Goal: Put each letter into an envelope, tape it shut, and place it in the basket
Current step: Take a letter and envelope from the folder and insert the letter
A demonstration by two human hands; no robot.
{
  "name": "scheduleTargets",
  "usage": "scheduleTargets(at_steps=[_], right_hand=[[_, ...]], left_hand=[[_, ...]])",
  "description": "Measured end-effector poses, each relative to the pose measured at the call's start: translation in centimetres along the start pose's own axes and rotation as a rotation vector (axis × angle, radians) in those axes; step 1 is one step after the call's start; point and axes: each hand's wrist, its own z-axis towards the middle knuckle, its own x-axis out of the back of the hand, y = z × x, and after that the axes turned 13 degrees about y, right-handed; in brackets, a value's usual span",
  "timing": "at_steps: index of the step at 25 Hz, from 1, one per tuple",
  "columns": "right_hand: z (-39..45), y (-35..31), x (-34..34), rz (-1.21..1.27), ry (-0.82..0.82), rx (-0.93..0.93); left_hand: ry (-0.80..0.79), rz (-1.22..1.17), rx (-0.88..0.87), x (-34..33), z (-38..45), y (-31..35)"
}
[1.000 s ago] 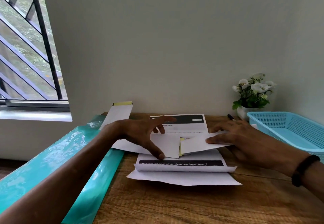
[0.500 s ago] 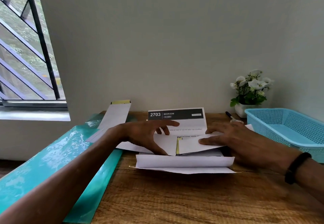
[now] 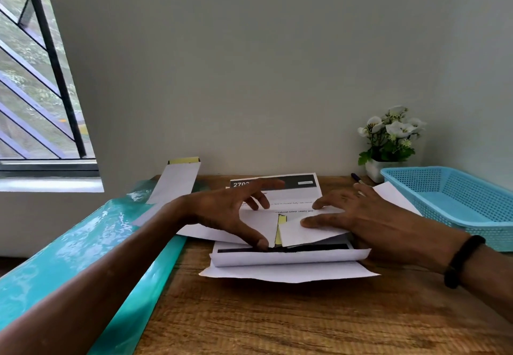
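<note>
Head view: both hands work over a heap of papers at the centre of the frame, on a wooden desk (image 3: pixel 305 318).
Change: half a second ago the folded letter's near flap lay flat and plain white; now its edge has rolled back and a black printed band shows along it. The right hand has slid its piece further towards the left hand.
Meaning: judged from this, the letter is being fed into the envelope; taping and the basket are not yet reached.
Left hand (image 3: pixel 222 210): fingers spread and nearly straight, thumb tip pressing the envelope (image 3: pixel 261 224) down.
Right hand (image 3: pixel 358 216): fingers flat on the white sheet (image 3: pixel 308 234), pushing rather than pinching it.
Letter (image 3: pixel 288 257): lower centre, folded, under both hands, lying on a larger sheet.
Basket (image 3: pixel 455 202): right edge of the frame, pale blue perforated plastic, rectangular, well apart from the envelope.
Materials: thin matt paper, limp at its edges; a yellow adhesive strip (image 3: pixel 280 229) between the two white pieces; glossy teal film (image 3: pixel 83 241) at the left; grained wood.
Tape: none visible.
</note>
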Motion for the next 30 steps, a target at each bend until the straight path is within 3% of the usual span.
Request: scheduleTargets(at_steps=[7,13,15,17,20,23,25,27,30], right_hand=[[-0.2,-0.9,0.4,0.063,-0.082,-0.001],[-0.5,-1.5,1.3,0.237,0.15,-0.022],[-0.5,-1.6,1.8,0.193,0.275,-0.057],[-0.4,-0.8,2.2,0.133,0.514,-0.063],[-0.5,0.4,3.4,0.148,0.864,-0.071],[-0.4,1.2,4.7,0.419,1.003,-0.336],[-0.2,1.4,4.9,0.74,0.904,-0.582],[0.0,1.5,4.2,0.884,0.636,-0.787],[0.4,1.3,2.2,0.807,0.339,-0.76]], left_hand=[[-0.046,0.136,-0.004,-0.2,0.1,-0.5],[-0.026,0.09,-0.062,-0.6,0.2,-0.4],[-0.022,0.081,-0.077,-0.6,0.2,-0.3],[0.016,0.072,-0.092,-0.8,0.2,-0.2],[0.232,0.049,-0.147,-0.8,0.1,0.3],[0.34,0.06,-0.17,-1.1,0.2,0.3],[0.256,0.147,-0.106,-1.5,0.2,-0.2],[0.147,0.228,-0.007,-1.7,0.2,-1.0],[0.1,0.208,0.089,-1.5,0.2,-1.6]])
